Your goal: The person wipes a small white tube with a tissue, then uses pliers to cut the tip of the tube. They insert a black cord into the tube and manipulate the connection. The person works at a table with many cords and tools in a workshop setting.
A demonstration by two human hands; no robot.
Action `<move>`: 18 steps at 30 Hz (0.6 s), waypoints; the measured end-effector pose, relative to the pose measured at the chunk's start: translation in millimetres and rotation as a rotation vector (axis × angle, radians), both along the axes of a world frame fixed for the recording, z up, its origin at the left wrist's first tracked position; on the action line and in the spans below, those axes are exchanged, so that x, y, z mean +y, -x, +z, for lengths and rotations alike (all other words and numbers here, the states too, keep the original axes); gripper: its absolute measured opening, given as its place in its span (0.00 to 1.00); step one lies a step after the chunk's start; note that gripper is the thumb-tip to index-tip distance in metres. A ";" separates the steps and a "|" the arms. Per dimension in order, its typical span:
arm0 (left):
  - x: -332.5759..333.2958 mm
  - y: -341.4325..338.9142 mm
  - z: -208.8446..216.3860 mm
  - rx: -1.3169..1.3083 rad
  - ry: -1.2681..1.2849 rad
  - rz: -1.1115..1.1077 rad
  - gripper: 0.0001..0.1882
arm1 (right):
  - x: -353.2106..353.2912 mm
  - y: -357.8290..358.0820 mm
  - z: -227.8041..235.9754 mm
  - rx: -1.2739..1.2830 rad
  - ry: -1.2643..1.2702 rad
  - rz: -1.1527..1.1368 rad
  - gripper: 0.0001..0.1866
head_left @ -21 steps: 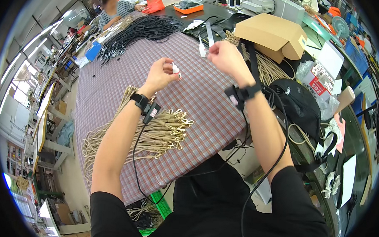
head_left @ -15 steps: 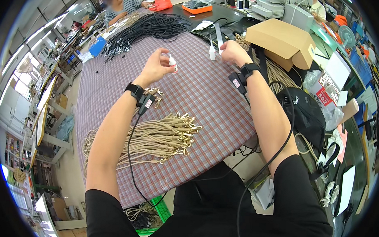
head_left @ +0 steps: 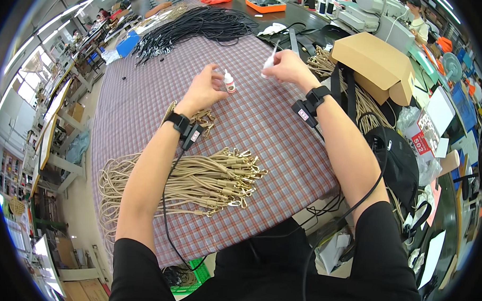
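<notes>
My left hand (head_left: 205, 90) is open, thumb and fingers apart, just beside a small white bottle (head_left: 230, 83) with a pointed tip and a reddish label. That bottle looks upright on the checked cloth. My right hand (head_left: 291, 70) is closed around a white bottle (head_left: 268, 63) with a long thin nozzle pointing up. Nearer to me lies a bundle of beige cords (head_left: 197, 178) with brass-coloured snap hooks at their right ends. A smaller group of hooked cords (head_left: 205, 119) sits by my left wrist, which partly hides it.
A pile of black cords (head_left: 203, 24) lies at the far left. To the right are an open cardboard box (head_left: 377, 62), more beige cords (head_left: 321, 63), a grey strip (head_left: 293, 41) and a black bag (head_left: 392, 161). Cables run from both wrist straps. A person (head_left: 169, 0) sits across the table.
My right hand has come left from beside the grey strip and taken hold of the nozzle bottle. My left hand's fingers have drawn off the small bottle. The whole view has shifted slightly.
</notes>
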State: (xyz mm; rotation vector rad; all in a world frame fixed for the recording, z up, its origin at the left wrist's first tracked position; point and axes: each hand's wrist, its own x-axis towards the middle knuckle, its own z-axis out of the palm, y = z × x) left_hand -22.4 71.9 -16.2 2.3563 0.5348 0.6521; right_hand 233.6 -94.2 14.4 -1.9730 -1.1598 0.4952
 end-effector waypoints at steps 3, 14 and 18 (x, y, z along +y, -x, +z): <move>-33.3 19.6 50.0 0.573 -0.348 0.269 0.36 | 0.4 14.5 4.8 0.011 -0.009 0.130 0.16; -96.6 42.7 28.0 0.032 0.329 -0.154 0.15 | -42.4 93.0 -12.3 0.465 -0.138 0.428 0.14; -94.3 40.5 26.2 0.041 0.518 -0.154 0.14 | -47.5 95.5 -14.5 0.546 -0.258 0.390 0.14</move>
